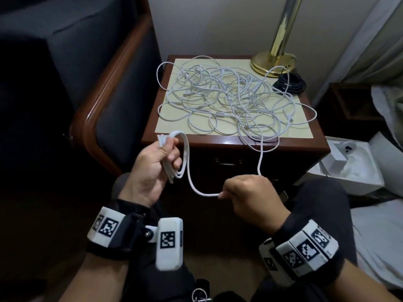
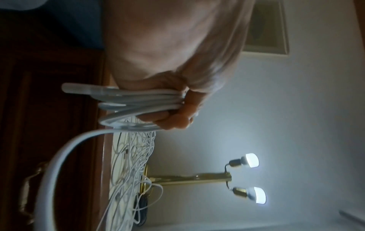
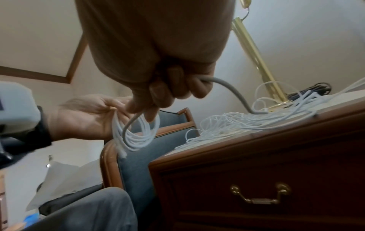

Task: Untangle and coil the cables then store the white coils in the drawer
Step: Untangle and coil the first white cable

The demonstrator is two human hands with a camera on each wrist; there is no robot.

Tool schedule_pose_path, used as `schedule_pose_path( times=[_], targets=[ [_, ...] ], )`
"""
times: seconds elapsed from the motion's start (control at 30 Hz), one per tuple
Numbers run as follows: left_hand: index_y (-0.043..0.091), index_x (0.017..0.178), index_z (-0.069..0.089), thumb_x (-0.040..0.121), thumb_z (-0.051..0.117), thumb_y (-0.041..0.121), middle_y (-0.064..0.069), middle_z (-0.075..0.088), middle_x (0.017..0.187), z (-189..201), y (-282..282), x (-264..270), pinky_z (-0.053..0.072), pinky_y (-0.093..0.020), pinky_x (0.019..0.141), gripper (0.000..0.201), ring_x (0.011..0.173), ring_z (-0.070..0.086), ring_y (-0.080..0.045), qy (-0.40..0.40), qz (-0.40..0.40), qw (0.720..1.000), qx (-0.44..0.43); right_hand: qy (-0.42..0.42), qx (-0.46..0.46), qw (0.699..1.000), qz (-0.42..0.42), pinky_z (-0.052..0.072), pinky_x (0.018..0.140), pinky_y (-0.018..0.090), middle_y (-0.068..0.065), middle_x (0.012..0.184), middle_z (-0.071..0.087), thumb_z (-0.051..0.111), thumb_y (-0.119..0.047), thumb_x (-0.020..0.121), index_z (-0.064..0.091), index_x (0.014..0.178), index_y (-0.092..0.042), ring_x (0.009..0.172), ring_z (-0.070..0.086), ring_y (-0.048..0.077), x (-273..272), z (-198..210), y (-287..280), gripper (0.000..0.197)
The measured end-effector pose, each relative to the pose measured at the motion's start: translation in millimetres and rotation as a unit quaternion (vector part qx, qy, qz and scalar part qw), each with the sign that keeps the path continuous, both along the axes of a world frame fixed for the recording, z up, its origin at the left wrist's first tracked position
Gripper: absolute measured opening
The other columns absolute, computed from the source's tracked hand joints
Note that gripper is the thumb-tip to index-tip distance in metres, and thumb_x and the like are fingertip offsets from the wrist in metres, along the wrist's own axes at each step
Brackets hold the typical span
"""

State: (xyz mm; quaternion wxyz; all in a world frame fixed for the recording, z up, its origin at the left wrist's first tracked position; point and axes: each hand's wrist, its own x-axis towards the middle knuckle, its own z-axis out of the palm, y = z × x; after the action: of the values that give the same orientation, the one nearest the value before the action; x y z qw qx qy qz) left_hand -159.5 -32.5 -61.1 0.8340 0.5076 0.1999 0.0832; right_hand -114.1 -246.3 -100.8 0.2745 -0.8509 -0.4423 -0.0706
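Left hand point(image 1: 152, 168) fingers curled tight round a small white coil point(image 1: 176, 158), several loops bunched in the fist, held in the air in front of the bench point(image 1: 229, 142). Right hand point(image 1: 250, 197) closed on the free run of the same white cable point(image 1: 196, 188), which sags in a U between the hands, then climbs to the bench edge. On the bench top, a big tangle of white cables point(image 1: 229, 99) spread across a pale mat point(image 1: 165, 125), some loops hanging over the front and left edges. Black coil point(image 1: 289, 83) at back right beside the brass lamp base point(image 1: 272, 62). Drawer point(image 3: 256, 195) below is closed, brass handle point(image 3: 260, 195) on its front. Blue chair point(image 1: 109, 73) left of bench.
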Motion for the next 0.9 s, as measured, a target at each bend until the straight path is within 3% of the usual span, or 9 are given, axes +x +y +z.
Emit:
schedule_pose_path(
  times=[0.17,0.33,0.47,0.6,0.7,0.8,0.9],
  targets=[
    [0.005,0.087,0.055,0.1,0.044,0.016,0.001,0.051,0.056,-6.0,-27.2,-0.5,0.045,-0.02,0.053,0.02,0.051,0.054,-0.012,0.055,-0.102,0.99,0.082,0.029,0.027,0.999,0.022,0.046,0.04,0.034,0.0,0.055,0.063,0.05,-0.031,0.082,0.058,0.062,-0.019,0.05,0.06,0.029,2.7,13.0,7.3,0.025],
    [-0.001,0.084,0.059,0.098,0.045,0.008,-0.011,0.064,0.065,-2.3,-45.5,-3.2,0.052,-0.023,0.053,0.021,0.057,0.067,-0.017,0.077,-0.18,0.977,0.082,0.037,0.067,0.997,-0.009,0.044,0.039,0.036,0.008,0.049,0.056,0.042,-0.04,0.087,0.058,0.062,-0.012,0.044,0.055,0.034,12.2,12.6,5.0,0.04],
    [-0.003,0.098,0.065,0.096,0.054,0.015,-0.008,0.061,0.06,-3.3,-51.4,-4.9,0.047,-0.021,0.05,0.022,0.05,0.061,-0.016,0.096,-0.248,0.957,0.118,0.008,0.093,0.995,-0.032,0.039,0.034,0.032,0.008,0.045,0.05,0.045,-0.032,0.085,0.054,0.06,-0.009,0.039,0.05,0.032,13.7,9.5,3.2,0.035],
    [0.002,0.086,0.065,0.089,0.059,0.021,-0.002,0.05,0.052,-1.5,-56.1,-5.9,0.045,-0.021,0.048,0.019,0.044,0.049,-0.012,0.098,-0.281,0.949,0.102,0.022,0.105,0.994,-0.037,0.041,0.037,0.034,0.005,0.046,0.049,0.045,-0.024,0.082,0.058,0.063,-0.009,0.041,0.049,0.028,13.9,4.7,-1.5,0.027],
    [0.001,0.085,0.064,0.097,0.054,0.014,0.003,0.044,0.05,-3.0,-52.6,-5.2,0.04,-0.017,0.044,0.021,0.042,0.041,-0.006,0.106,-0.307,0.943,0.075,0.071,0.116,0.99,-0.033,0.039,0.041,0.033,-0.007,0.049,0.041,0.049,-0.033,0.086,0.054,0.064,-0.014,0.044,0.042,0.016,13.1,-1.3,-3.4,0.03],
    [-0.004,0.091,0.06,0.088,0.06,0.025,0.003,0.039,0.052,-3.8,-40.2,-4.0,0.036,-0.016,0.043,0.028,0.042,0.037,-0.006,0.098,-0.338,0.934,0.07,0.156,0.137,0.978,-0.023,0.034,0.045,0.029,-0.009,0.05,0.039,0.057,-0.049,0.084,0.052,0.062,-0.018,0.046,0.037,0.006,14.2,-2.7,-7.1,0.039],
    [0.005,0.071,0.06,0.082,0.058,0.025,0.007,0.031,0.048,4.5,-25.5,-5.0,0.029,-0.013,0.037,0.024,0.04,0.028,-0.003,0.092,-0.303,0.944,0.091,0.213,0.123,0.969,0.001,0.03,0.047,0.021,-0.011,0.048,0.039,0.067,-0.05,0.079,0.045,0.059,-0.029,0.046,0.038,0.005,19.3,-0.8,-16.5,0.036]
  ],
)
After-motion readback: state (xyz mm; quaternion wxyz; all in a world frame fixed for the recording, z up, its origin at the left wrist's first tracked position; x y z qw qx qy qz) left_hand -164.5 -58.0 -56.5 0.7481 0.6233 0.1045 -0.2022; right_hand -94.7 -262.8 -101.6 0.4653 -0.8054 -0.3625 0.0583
